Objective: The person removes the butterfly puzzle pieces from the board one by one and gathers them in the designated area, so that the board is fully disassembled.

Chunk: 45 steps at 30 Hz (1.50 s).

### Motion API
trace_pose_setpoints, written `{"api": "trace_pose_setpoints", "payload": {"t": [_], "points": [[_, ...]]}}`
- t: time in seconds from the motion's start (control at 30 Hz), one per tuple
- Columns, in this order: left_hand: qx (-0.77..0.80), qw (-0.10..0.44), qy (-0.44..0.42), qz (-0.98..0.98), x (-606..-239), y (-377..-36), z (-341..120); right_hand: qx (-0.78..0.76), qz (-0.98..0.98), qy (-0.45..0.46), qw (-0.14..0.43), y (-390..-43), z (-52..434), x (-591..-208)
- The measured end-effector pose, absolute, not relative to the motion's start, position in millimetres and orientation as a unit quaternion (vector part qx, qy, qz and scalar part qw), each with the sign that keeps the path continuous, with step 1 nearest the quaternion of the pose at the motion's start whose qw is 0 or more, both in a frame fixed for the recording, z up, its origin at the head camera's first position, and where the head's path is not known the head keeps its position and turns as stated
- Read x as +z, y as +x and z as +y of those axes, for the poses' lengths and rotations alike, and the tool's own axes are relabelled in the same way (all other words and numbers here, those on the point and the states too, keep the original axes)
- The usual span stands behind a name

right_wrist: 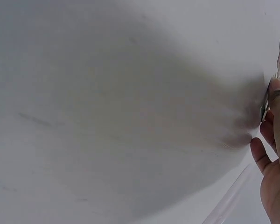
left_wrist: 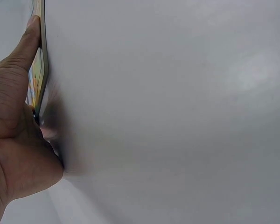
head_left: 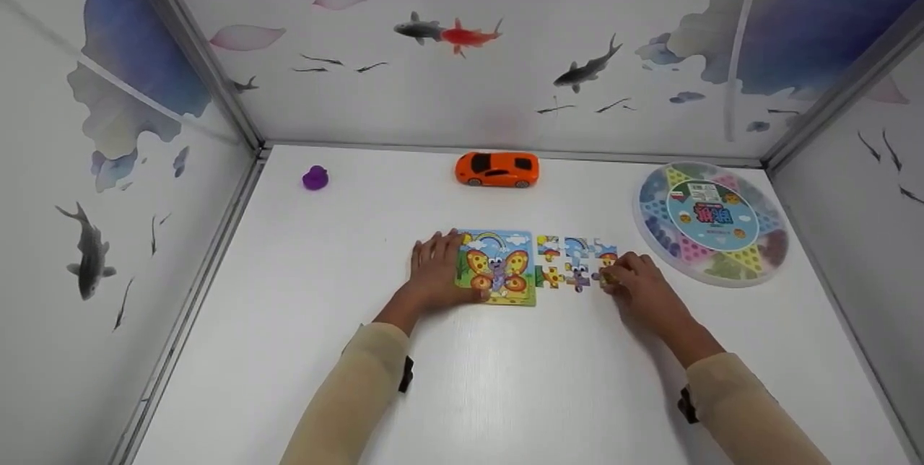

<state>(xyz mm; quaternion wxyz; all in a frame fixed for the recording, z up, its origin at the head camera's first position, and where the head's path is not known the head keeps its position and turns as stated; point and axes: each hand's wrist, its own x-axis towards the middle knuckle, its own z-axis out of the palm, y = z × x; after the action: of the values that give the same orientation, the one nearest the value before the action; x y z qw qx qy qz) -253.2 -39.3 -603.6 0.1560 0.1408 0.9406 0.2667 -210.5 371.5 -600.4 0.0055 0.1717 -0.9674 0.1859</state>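
A square butterfly puzzle board (head_left: 498, 268) lies flat on the white table, and my left hand (head_left: 438, 274) rests at its left side. That hand's fingers extend along the edge, and the thumb lies on the board's lower corner; the left wrist view also shows the thumb (left_wrist: 25, 49) on its face. To the right of the board, several loose puzzle pieces (head_left: 577, 274) are laid out in two rows. At the right end of the lower row, my right hand (head_left: 646, 295) pinches a puzzle piece (head_left: 605, 276), mostly covered by the fingers. The right wrist view shows its thumb (right_wrist: 276, 88) against a thin edge.
An orange toy car (head_left: 497, 170) stands near the back wall. At the back left sits a small purple toy (head_left: 315, 177). A round, clear-rimmed game box (head_left: 711, 223) with coloured sections lies just beyond my right hand. Patterned panels enclose the table's back and sides.
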Motion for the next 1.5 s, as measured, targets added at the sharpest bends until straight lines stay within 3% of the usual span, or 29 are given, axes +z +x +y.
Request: {"api": "trace_pose_setpoints", "payload": {"t": [1.5], "points": [[0.261,0.157,0.142,0.942,-602.9,-252.0,-39.2,0.193,-0.967,0.165,0.008,-217.4,361.7,-591.1]]}}
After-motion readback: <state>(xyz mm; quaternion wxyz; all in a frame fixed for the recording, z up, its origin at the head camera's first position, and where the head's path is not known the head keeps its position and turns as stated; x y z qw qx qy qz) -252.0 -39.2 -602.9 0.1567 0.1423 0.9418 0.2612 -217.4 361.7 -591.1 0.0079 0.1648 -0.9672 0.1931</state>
